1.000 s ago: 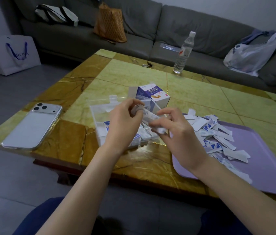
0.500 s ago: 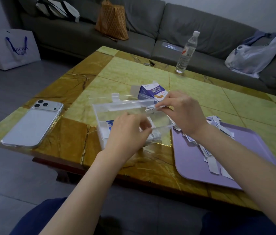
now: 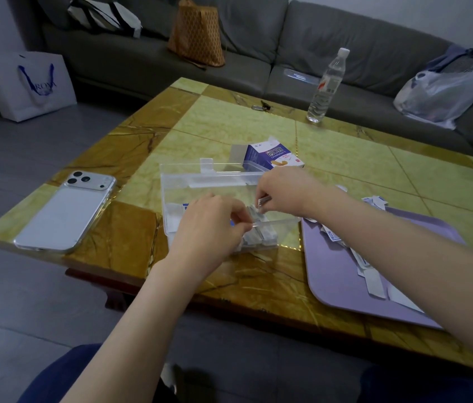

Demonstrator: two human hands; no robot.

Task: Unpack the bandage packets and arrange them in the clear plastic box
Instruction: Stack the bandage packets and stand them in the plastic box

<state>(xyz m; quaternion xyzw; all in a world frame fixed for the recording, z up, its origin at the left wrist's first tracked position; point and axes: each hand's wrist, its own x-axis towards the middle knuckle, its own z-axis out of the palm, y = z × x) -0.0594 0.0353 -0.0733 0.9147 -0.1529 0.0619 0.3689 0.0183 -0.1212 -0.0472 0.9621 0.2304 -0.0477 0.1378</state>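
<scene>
The clear plastic box (image 3: pixel 209 181) stands open in the middle of the table, with white and blue bandage packets (image 3: pixel 260 235) stacked upright along its near side. My right hand (image 3: pixel 283 191) is inside the box, pinching a small stack of bandage packets (image 3: pixel 263 202) just above that row. My left hand (image 3: pixel 215 228) rests over the box's near wall, its fingertips touching the packets in the row. More loose packets (image 3: pixel 375 274) lie on the purple tray (image 3: pixel 343 286) to the right, partly hidden by my right forearm. A blue bandage carton (image 3: pixel 270 157) sits open behind the box.
A white phone (image 3: pixel 65 216) lies face down near the table's left edge. A water bottle (image 3: pixel 327 88) stands at the far edge, with keys (image 3: pixel 260 106) nearby. A grey sofa with bags lies beyond, and a white shopping bag (image 3: pixel 30 85) sits on the floor.
My right hand carried the small stack of packets from in front of me, over the box, and down into it. My left hand let go of the stack and dropped to the box's near wall.
</scene>
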